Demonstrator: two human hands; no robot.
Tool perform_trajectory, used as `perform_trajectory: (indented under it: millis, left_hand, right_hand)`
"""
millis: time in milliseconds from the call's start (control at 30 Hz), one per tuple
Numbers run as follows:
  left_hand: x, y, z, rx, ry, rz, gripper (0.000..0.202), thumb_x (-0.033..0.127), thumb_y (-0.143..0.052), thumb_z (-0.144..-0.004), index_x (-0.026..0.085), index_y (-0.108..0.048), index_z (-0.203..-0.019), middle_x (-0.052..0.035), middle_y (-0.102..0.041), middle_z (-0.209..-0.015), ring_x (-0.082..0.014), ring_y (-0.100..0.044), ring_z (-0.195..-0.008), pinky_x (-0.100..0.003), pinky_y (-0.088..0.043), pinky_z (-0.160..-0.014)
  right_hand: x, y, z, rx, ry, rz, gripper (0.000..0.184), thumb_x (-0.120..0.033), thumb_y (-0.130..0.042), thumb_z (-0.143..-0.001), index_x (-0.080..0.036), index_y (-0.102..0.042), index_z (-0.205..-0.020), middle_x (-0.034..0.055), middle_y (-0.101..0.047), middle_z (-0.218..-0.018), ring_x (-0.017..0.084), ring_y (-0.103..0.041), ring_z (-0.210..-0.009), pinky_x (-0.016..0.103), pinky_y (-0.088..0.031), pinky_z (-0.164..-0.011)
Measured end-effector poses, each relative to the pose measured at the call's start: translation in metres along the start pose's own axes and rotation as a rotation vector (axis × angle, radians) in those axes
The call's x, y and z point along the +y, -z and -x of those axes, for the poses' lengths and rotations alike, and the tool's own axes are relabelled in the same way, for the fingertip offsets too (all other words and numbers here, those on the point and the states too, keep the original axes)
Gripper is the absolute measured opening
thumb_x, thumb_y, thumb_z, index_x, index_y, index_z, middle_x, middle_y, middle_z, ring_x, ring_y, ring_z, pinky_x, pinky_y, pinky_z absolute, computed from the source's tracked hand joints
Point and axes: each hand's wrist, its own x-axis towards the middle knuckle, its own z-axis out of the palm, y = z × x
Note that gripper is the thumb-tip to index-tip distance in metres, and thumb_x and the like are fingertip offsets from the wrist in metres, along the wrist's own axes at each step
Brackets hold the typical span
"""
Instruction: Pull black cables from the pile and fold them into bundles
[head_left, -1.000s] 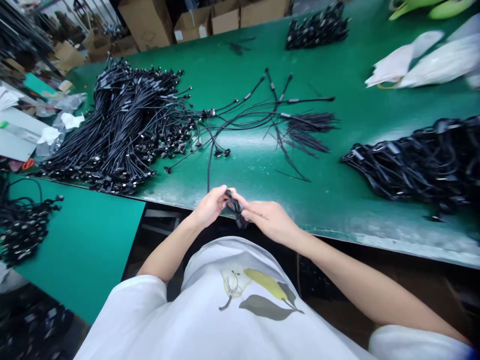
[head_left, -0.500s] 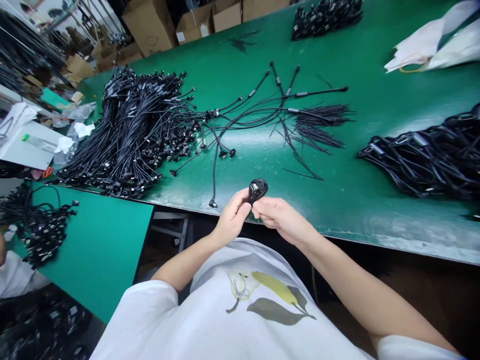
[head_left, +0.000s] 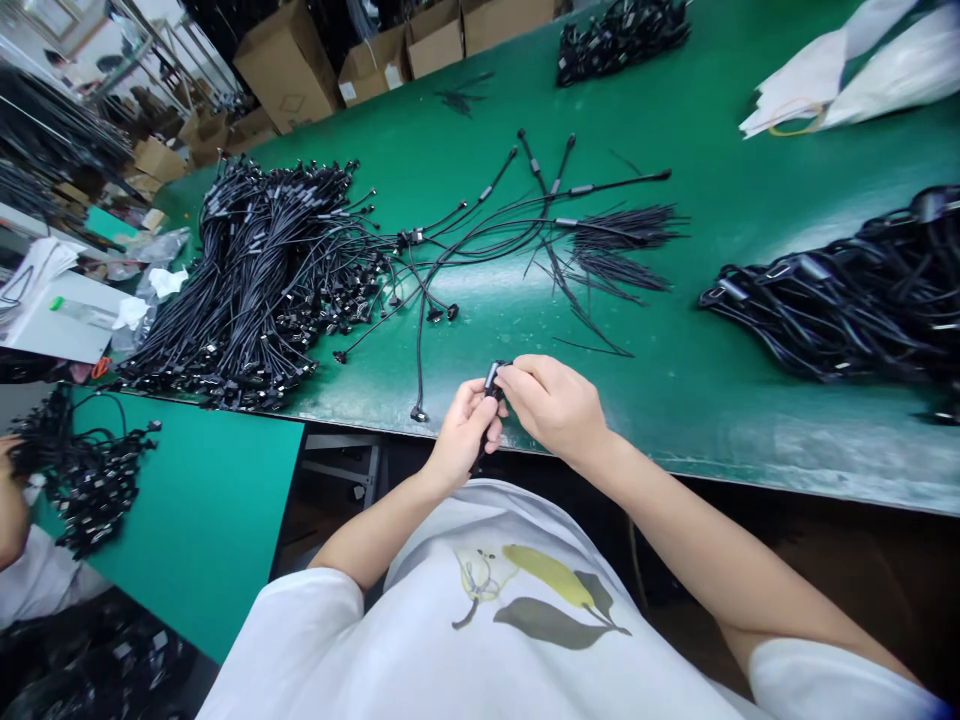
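A black cable (head_left: 492, 378), folded into a small bundle with a grey sleeve showing, is held above the front edge of the green table (head_left: 487, 320). My left hand (head_left: 463, 432) is closed around its lower part. At its upper end the fingers of my right hand (head_left: 556, 405) pinch it, hiding much of the bundle. Just beyond my hands, several loose cables (head_left: 480, 245) lie stretched out, one with its plug near the table edge. A heap of thin black strips (head_left: 626, 228), like twist ties, lies under some cable ends.
A large pile of black cables (head_left: 255, 280) covers the table's left part. Bundled cables (head_left: 840, 300) lie at the right, and more (head_left: 622, 40) at the back. White bags (head_left: 847, 75) sit far right. Cardboard boxes (head_left: 289, 65) stand behind. Another person's arm (head_left: 11, 510) reaches cables at lower left.
The cable bundle has turned from a loop standing upright to a tilted position. My right hand has moved up to its top end, while my left fingers have curled around it.
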Motion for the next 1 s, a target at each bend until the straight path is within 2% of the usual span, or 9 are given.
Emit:
perform_trajectory:
  millis: [200,367,500,600,667,733,800,867,1000]
  left_hand:
    - [-0.005,-0.005,0.001,-0.053,0.032,-0.008,0.039,0.053,-0.062,-0.085,0.016,-0.054,-0.094,0.0067,-0.049,-0.06,-0.0025,-0.037,-0.041,-0.017,-0.03,-0.04]
    - [-0.011,-0.009,-0.003,0.053,-0.008,-0.04,0.041,0.058,-0.051,-0.089,0.017,-0.049,-0.083,0.0068,-0.048,-0.056,-0.0017,-0.029,-0.035,-0.017,-0.022,-0.033]
    - [-0.004,-0.01,0.001,-0.07,0.067,-0.026,0.046,0.063,-0.054,-0.086,0.017,-0.048,-0.082,0.0071,-0.046,-0.059,-0.0006,-0.027,-0.036,-0.015,-0.021,-0.033]
    - [0.006,-0.009,0.004,-0.087,0.097,-0.067,0.047,0.063,-0.059,-0.083,0.017,-0.049,-0.083,0.0082,-0.043,-0.058,-0.0001,-0.026,-0.037,-0.014,-0.021,-0.034]
    - [0.01,-0.008,0.002,-0.083,0.109,-0.088,0.046,0.061,-0.063,-0.08,0.017,-0.05,-0.083,0.0095,-0.039,-0.056,0.0001,-0.024,-0.037,-0.014,-0.02,-0.034]
    - [0.013,-0.007,0.0,-0.094,0.138,-0.091,0.046,0.059,-0.067,-0.077,0.017,-0.049,-0.081,0.0102,-0.037,-0.054,0.0001,-0.022,-0.036,-0.014,-0.019,-0.034]
    - [0.014,-0.007,0.0,-0.119,0.176,-0.069,0.048,0.059,-0.07,-0.075,0.017,-0.046,-0.076,0.0106,-0.035,-0.053,-0.0001,-0.02,-0.037,-0.015,-0.017,-0.034]
    - [0.015,-0.008,0.003,-0.179,0.217,-0.033,0.049,0.06,-0.068,-0.076,0.017,-0.045,-0.075,0.0099,-0.035,-0.053,-0.0006,-0.024,-0.038,-0.015,-0.02,-0.035]
    - [0.017,-0.012,0.014,-0.358,0.349,-0.006,0.048,0.06,-0.067,-0.078,0.015,-0.052,-0.087,0.0053,-0.045,-0.064,-0.0044,-0.044,-0.048,-0.016,-0.037,-0.044]
  right_hand:
    - [0.012,-0.005,0.017,-0.049,0.066,-0.164,0.026,-0.02,-0.043,-0.095,-0.021,-0.069,-0.101,0.0079,-0.068,-0.086,0.018,-0.062,-0.085,0.029,-0.048,-0.075]
    - [0.013,-0.002,0.017,-0.035,0.037,-0.086,0.025,-0.019,-0.044,-0.095,-0.02,-0.069,-0.098,0.0078,-0.068,-0.087,0.016,-0.061,-0.081,0.028,-0.049,-0.072]
    - [0.016,0.005,0.019,0.011,0.131,-0.213,0.024,-0.02,-0.046,-0.095,-0.024,-0.069,-0.095,0.0055,-0.066,-0.083,0.017,-0.061,-0.085,0.03,-0.049,-0.077]
    - [0.016,0.012,0.013,0.005,-0.084,-0.285,0.019,-0.03,-0.051,-0.095,-0.024,-0.067,-0.102,0.0082,-0.065,-0.091,0.02,-0.061,-0.091,0.035,-0.05,-0.083]
    - [0.013,0.015,0.006,-0.038,-0.229,-0.393,0.026,-0.034,-0.049,-0.096,-0.022,-0.062,-0.115,0.0107,-0.065,-0.103,0.022,-0.061,-0.1,0.037,-0.05,-0.088]
    - [0.01,0.017,0.001,-0.085,-0.215,-0.552,0.031,-0.03,-0.041,-0.1,-0.019,-0.056,-0.124,0.0122,-0.064,-0.113,0.02,-0.06,-0.107,0.036,-0.05,-0.092]
    - [0.006,0.019,0.0,-0.096,-0.148,-0.644,0.032,-0.025,-0.034,-0.101,-0.017,-0.056,-0.123,0.0126,-0.065,-0.115,0.018,-0.061,-0.11,0.033,-0.051,-0.093]
    - [0.004,0.02,0.003,-0.065,-0.168,-0.664,0.032,-0.025,-0.033,-0.102,-0.016,-0.059,-0.118,0.0128,-0.066,-0.113,0.019,-0.062,-0.109,0.032,-0.051,-0.092]
    - [0.002,0.019,0.011,0.061,-0.41,-0.768,0.031,-0.031,-0.035,-0.102,-0.02,-0.063,-0.107,0.0085,-0.068,-0.102,0.018,-0.066,-0.1,0.034,-0.053,-0.09]
